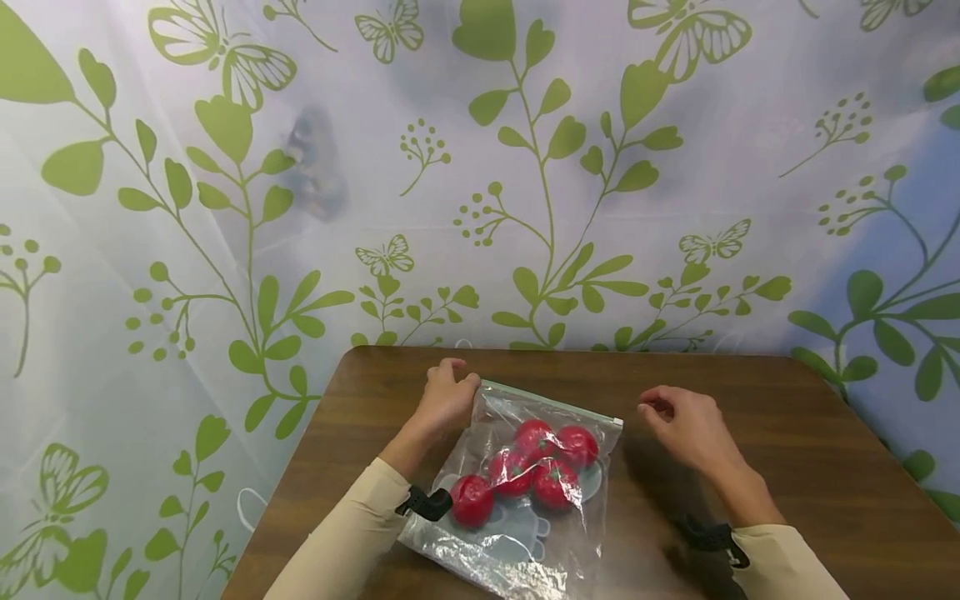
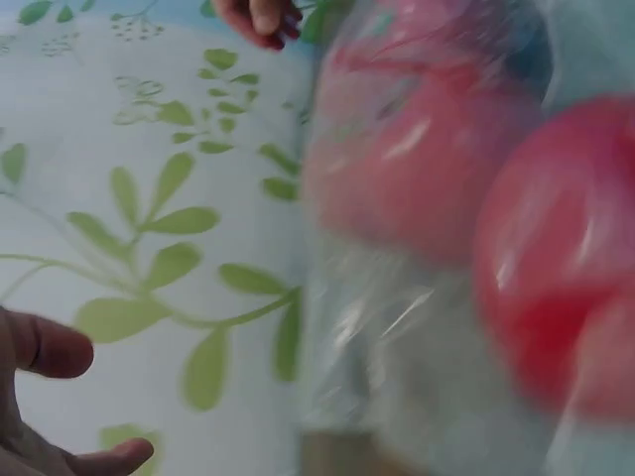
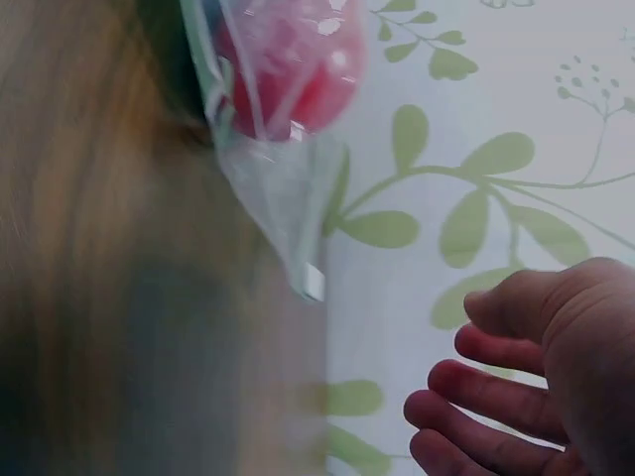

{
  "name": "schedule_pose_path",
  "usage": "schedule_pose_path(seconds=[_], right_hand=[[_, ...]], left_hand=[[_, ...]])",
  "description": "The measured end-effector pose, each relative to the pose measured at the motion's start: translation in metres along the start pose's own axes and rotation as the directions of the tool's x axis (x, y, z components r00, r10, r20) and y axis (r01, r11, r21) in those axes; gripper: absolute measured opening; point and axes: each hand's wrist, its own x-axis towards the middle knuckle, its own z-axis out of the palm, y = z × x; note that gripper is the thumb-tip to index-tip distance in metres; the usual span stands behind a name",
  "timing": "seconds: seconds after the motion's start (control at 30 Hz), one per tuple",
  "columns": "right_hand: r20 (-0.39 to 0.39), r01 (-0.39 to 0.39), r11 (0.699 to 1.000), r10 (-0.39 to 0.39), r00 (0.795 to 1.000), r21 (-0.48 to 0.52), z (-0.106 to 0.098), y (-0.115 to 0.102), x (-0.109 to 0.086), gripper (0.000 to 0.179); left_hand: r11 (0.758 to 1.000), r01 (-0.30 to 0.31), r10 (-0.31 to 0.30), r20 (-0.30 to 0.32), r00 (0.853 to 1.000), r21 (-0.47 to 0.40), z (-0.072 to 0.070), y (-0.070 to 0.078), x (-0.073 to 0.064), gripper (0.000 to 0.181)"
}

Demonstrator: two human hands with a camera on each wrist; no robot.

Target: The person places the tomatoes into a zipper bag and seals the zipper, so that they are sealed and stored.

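A clear zip bag (image 1: 581, 542) with a pale green top strip and a white slider (image 1: 617, 422) lies on the table. Inside are several red tomatoes (image 1: 555, 483) with green stem ends; a pale blue-grey printed shape shows below them. My left hand (image 1: 444, 398) is beside the bag's upper left corner; whether it touches the plastic I cannot tell. In the left wrist view its thumb and finger (image 2: 109, 458) are apart with nothing between them. Right of the slider, my right hand (image 1: 690, 425) hovers apart from the bag, fingers loosely bent, holding nothing.
The brown wooden table (image 1: 750, 392) extends past the bag on both sides. Right behind its far edge hangs a white cloth (image 1: 450, 283) printed with green leaves and butterflies. Dark bands (image 1: 423, 502) sit at both wrists.
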Motion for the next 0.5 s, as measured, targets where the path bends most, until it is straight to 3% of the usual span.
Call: schedule_pose_path(seconds=[0.13,0.3,0.4,0.5], right_hand=[[-0.052,0.046,0.998,-0.048,0.997,-0.038,-0.018,-0.006,-0.001,0.019],[-0.113,0.057,0.991,-0.071,0.991,-0.120,-0.040,-0.012,-0.003,0.037],[-0.145,0.060,0.984,-0.084,0.986,-0.165,-0.049,-0.014,-0.002,0.048],[-0.157,0.073,0.977,-0.105,0.982,-0.200,-0.053,-0.013,-0.002,0.060]], left_hand=[[0.988,-0.098,0.097,0.010,0.995,0.122,-0.032,0.003,-0.006,0.059],[0.952,-0.195,0.205,-0.018,0.979,0.235,-0.067,0.009,-0.016,0.060],[0.922,-0.249,0.286,-0.087,0.954,0.296,-0.084,0.014,-0.025,0.059],[0.871,-0.295,0.381,-0.161,0.910,0.393,-0.095,0.018,-0.033,0.058]])
